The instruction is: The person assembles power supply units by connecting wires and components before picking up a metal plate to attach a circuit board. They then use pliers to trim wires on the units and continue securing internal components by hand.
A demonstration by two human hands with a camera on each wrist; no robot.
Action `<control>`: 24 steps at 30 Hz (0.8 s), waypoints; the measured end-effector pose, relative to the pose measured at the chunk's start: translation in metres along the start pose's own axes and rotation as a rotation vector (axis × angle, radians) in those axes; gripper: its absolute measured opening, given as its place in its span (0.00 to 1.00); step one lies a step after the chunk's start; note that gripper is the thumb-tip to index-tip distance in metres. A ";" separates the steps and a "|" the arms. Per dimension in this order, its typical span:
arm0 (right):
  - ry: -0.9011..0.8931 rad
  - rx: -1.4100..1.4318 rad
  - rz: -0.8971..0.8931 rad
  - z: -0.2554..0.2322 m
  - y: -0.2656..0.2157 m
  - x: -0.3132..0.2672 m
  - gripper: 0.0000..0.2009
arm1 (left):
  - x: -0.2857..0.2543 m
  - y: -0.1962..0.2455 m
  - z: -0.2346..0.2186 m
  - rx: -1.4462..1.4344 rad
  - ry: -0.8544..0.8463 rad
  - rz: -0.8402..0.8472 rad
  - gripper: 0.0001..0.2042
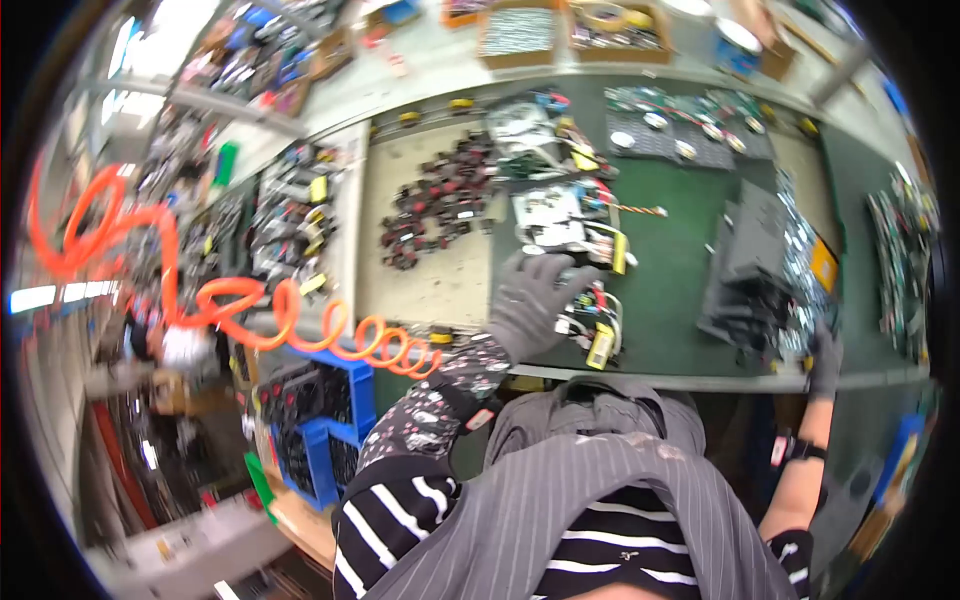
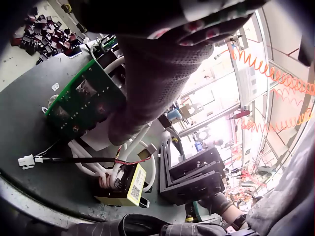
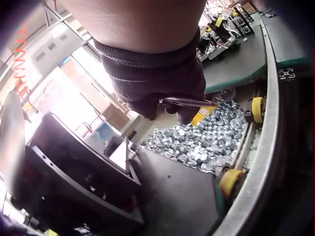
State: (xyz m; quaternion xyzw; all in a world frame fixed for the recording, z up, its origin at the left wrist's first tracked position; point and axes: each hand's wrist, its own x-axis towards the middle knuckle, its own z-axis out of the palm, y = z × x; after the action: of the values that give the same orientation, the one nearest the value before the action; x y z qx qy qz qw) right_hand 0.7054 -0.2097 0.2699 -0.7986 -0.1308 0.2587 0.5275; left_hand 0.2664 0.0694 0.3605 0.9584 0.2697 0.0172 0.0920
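Note:
My gloved left hand (image 1: 535, 300) is over a board assembly near the table's front edge. In the left wrist view its gloved fingers (image 2: 130, 125) grip the side of a tilted green circuit board (image 2: 83, 101). White wires run from this board to a transformer (image 2: 123, 184) with a yellow label. A white connector (image 2: 26, 161) lies beside it on a dark lead. My gloved right hand (image 1: 825, 362) reaches down by a pile of small shiny metal parts (image 3: 197, 145). A thin strip (image 3: 187, 102) crosses its fingers; I cannot tell whether they hold it.
Black housings (image 1: 755, 240) are stacked left of the metal parts. More board assemblies (image 1: 550, 217) lie beyond my left hand, and dark red-and-black components (image 1: 440, 200) are heaped to their left. Boards on a grey tray (image 1: 685, 140) are at the back. An orange coiled hose (image 1: 290, 310) hangs at left.

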 end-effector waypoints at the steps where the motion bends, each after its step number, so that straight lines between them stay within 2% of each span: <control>1: -0.055 -0.112 -0.064 -0.019 0.060 0.034 0.12 | -0.001 -0.001 0.004 -0.025 0.056 -0.005 0.31; 2: -0.161 -0.298 -0.211 -0.019 0.079 0.037 0.20 | -0.002 0.000 0.003 0.056 0.019 -0.020 0.30; 3: -0.200 -0.588 -0.280 -0.029 0.128 0.057 0.19 | -0.003 0.000 0.004 0.071 0.050 -0.030 0.29; 5: -0.239 -0.859 -0.389 -0.033 0.179 0.082 0.18 | -0.007 -0.004 0.008 0.088 0.096 -0.034 0.26; 8: -0.114 -0.695 -0.143 -0.026 0.205 0.095 0.17 | -0.015 -0.008 0.012 0.088 0.160 -0.037 0.25; 9: -0.073 -0.643 -0.057 -0.018 0.206 0.103 0.17 | -0.016 -0.007 0.010 0.097 0.115 -0.054 0.24; 10: -0.029 -0.595 0.030 -0.008 0.197 0.113 0.17 | -0.017 -0.006 0.007 0.101 0.072 -0.068 0.24; 12: -0.067 -0.801 0.088 0.005 0.178 0.110 0.14 | -0.019 -0.008 0.003 0.121 0.063 -0.091 0.24; 13: -0.212 -0.918 -0.122 0.014 0.147 0.085 0.11 | -0.020 -0.010 -0.001 0.155 0.055 -0.082 0.24; 14: -0.293 -0.914 -0.282 0.016 0.141 0.080 0.09 | -0.020 -0.010 -0.005 0.187 0.046 -0.069 0.25; 15: -0.372 -0.904 -0.444 0.018 0.136 0.075 0.08 | -0.022 -0.012 -0.011 0.061 0.093 -0.080 0.28; 16: -0.384 -0.756 -0.368 0.032 0.099 0.051 0.08 | -0.024 -0.013 -0.032 -0.003 0.101 -0.110 0.32; 18: -0.384 -0.452 -0.222 0.060 0.025 0.003 0.09 | -0.031 -0.022 -0.063 -0.345 0.159 -0.389 0.32; 20: -0.552 -0.481 -0.060 0.061 0.015 0.002 0.13 | -0.052 -0.057 -0.050 -0.292 0.136 -0.732 0.28; 21: -0.576 -0.453 -0.082 0.067 0.008 -0.007 0.13 | -0.082 -0.065 -0.035 0.140 0.333 -0.654 0.25; 22: -0.598 -0.420 -0.110 0.074 0.006 -0.012 0.14 | -0.076 -0.046 -0.088 0.042 -0.386 -1.045 0.22; 23: -0.614 -0.392 -0.087 0.079 0.018 -0.007 0.14 | -0.102 -0.058 -0.077 0.160 -0.628 -0.905 0.21; 24: -0.628 -0.594 -0.212 0.090 -0.006 -0.019 0.14 | -0.128 -0.071 -0.058 0.274 -0.863 -0.742 0.21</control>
State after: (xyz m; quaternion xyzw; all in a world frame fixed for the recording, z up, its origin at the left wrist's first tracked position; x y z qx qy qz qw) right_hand 0.6404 -0.1463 0.2529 -0.7804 -0.4345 0.3844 0.2334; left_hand 0.1162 0.0721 0.4063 0.7233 0.5252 -0.4430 0.0685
